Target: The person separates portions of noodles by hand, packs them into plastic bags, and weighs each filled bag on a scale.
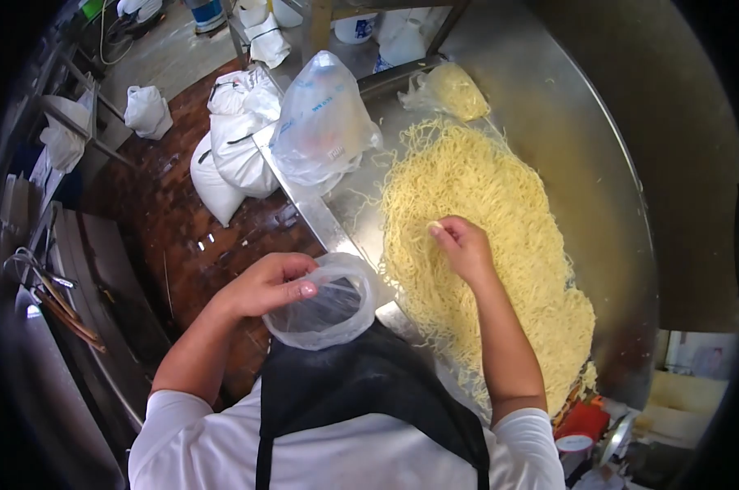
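Note:
A clear plastic bag (337, 327) with its mouth spread wide hangs from my left hand (275, 286), whose thumb and fingers grip the rim. Over the big heap of yellow noodles (500, 245), my right hand (465, 245) has its thumb and fingertips pinched together. A small pale bit shows at those fingertips, perhaps a noodle end. At the far end of the heap lies a clear bag of noodles (459, 91). The larger translucent bag (324, 122) stands on the metal table's left part, its contents blurred.
The metal table (541, 90) has a raised rim on the right. White sacks (243, 155) sit on the brown floor (173, 196) to the left. Near the heap's lower right end are a red object (583, 422) and other items. A metal unit stands at far left.

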The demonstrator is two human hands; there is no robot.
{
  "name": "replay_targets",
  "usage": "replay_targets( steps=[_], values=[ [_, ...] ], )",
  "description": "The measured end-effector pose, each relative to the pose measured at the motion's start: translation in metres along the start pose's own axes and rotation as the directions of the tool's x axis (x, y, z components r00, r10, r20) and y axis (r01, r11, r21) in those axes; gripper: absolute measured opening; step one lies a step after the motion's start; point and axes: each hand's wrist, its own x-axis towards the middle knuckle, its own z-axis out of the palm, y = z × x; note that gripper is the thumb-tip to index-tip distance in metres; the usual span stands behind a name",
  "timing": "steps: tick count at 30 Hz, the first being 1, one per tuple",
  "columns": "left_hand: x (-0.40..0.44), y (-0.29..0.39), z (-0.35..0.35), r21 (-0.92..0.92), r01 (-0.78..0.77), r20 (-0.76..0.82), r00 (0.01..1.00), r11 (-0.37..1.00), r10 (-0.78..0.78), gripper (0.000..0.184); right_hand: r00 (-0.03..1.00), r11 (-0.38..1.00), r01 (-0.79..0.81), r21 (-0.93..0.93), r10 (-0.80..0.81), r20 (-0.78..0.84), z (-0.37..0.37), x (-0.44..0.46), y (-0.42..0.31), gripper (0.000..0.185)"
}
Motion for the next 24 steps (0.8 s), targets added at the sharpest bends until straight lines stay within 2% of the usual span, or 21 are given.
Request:
replay_targets(
  steps=[2, 5, 7, 11, 13, 15, 18, 19, 20, 22, 23, 24],
  values=[
    [0.001, -0.005, 0.002, 0.009, -0.012, 0.016, 1.000, 1.000, 0.012, 0.039, 0.995, 0.937, -0.069, 0.341, 0.089, -0.043, -0.009, -0.006, 0.003, 0.013],
    [0.005, -0.006, 0.004, 0.035, -0.017, 0.029, 0.999, 0.999, 0.016, 0.037, 0.980, 0.826, 0.063, 0.561, 0.054, -0.190, -0.043, -0.021, -0.038, 0.011],
    [0.008, -0.010, 0.003, 0.076, -0.009, 0.041, 0.999, 0.997, 0.006, 0.036, 0.932, 0.793, 0.258, 0.552, -0.053, -0.359, -0.072, -0.029, -0.060, 0.011],
    [0.016, -0.007, 0.009, 0.129, -0.049, 0.059, 0.997, 0.990, 0.042, 0.035, 0.778, 0.626, 0.574, 0.529, -0.213, -0.592, -0.141, -0.046, -0.109, 0.017],
    [0.020, -0.004, 0.006, 0.190, 0.022, 0.113, 0.993, 0.982, -0.045, 0.042, 0.694, 0.547, 0.654, 0.523, -0.159, -0.702, -0.173, -0.052, -0.125, 0.018],
    [0.022, 0.000, 0.007, 0.261, 0.067, 0.128, 0.986, 0.963, -0.103, 0.044, 0.678, 0.482, 0.697, 0.531, -0.203, -0.707, -0.205, -0.059, -0.139, 0.019],
    [0.026, 0.006, 0.012, 0.352, 0.084, 0.087, 0.989, 0.932, -0.123, 0.040, 0.687, 0.466, 0.713, 0.524, -0.318, -0.653, -0.272, -0.072, -0.143, 0.025],
    [0.027, 0.005, 0.015, 0.364, 0.085, 0.061, 0.992, 0.928, -0.115, 0.039, 0.658, 0.478, 0.738, 0.476, -0.356, -0.663, -0.293, -0.075, -0.145, 0.026],
    [0.028, 0.004, 0.016, 0.374, 0.087, 0.032, 0.994, 0.923, -0.107, 0.038, 0.573, 0.558, 0.750, 0.356, -0.278, -0.771, -0.307, -0.075, -0.155, 0.027],
    [0.031, -0.003, 0.016, 0.559, -0.011, -0.016, 1.000, 0.829, 0.024, 0.036, 0.609, 0.572, 0.740, 0.355, -0.345, -0.715, -0.337, -0.087, -0.172, 0.028],
    [0.032, -0.006, 0.015, 0.645, -0.050, -0.032, 0.995, 0.763, 0.092, 0.036, 0.700, 0.515, 0.712, 0.477, -0.479, -0.529, -0.355, -0.099, -0.176, 0.028],
    [0.033, -0.004, 0.015, 0.647, -0.045, -0.035, 0.996, 0.761, 0.088, 0.037, 0.693, 0.519, 0.721, 0.459, -0.525, -0.495, -0.355, -0.100, -0.183, 0.029]
  ],
)
